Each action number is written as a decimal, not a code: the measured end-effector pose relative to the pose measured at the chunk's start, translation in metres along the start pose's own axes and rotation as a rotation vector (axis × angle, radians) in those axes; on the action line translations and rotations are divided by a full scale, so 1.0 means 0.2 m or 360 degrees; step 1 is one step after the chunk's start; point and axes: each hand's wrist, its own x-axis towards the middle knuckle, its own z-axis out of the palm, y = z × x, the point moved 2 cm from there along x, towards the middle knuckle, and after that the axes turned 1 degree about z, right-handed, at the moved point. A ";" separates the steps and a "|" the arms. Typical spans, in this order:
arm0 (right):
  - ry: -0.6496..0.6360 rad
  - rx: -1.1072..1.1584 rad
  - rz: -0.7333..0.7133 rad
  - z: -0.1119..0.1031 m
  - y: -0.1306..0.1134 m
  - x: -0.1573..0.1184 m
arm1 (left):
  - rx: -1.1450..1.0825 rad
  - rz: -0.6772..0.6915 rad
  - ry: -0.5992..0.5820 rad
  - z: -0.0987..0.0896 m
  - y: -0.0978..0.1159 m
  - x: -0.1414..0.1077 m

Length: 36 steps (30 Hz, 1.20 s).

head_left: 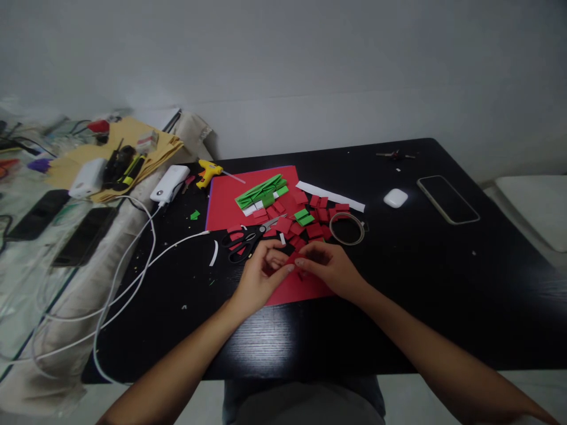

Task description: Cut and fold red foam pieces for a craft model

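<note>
My left hand [263,273] and my right hand [330,265] meet near the table's front, pinching a small piece of red paper [293,258] between thumbs and fingers. Beneath them lies a red sheet [305,290]. Just beyond my fingers is a pile of folded red paper pieces [315,230], with a folded green piece [303,217] on top. Black-handled scissors [250,237] rest left of the pile, blades pointing right. To its right is a roll of tape [346,229]. Folded green paper strips [261,193] sit on a larger red sheet [221,203] behind.
A yellow glue gun [208,172] and a white power bank [170,183] with a cable stand at the back left. A white paper strip [330,196] lies behind the pile. An earbud case [396,198], a phone [447,199] and keys [396,155] are on the right.
</note>
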 end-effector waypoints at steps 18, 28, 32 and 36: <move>0.0073 -0.0165 -0.0139 0.00 -0.02 -0.01 | 0.0088 0.0191 0.0173 -0.02 0.03 0.01; -0.0002 -0.0187 -0.0093 0.00 -0.02 -0.01 | -0.0100 0.0060 0.0161 -0.01 0.03 0.02; -0.0052 -0.0398 -0.0021 0.01 -0.01 -0.02 | -0.0125 0.0011 0.0153 -0.01 0.03 0.02; 0.0022 -0.0467 -0.0085 0.02 -0.02 -0.03 | -0.0007 0.0059 0.0066 -0.01 0.02 0.02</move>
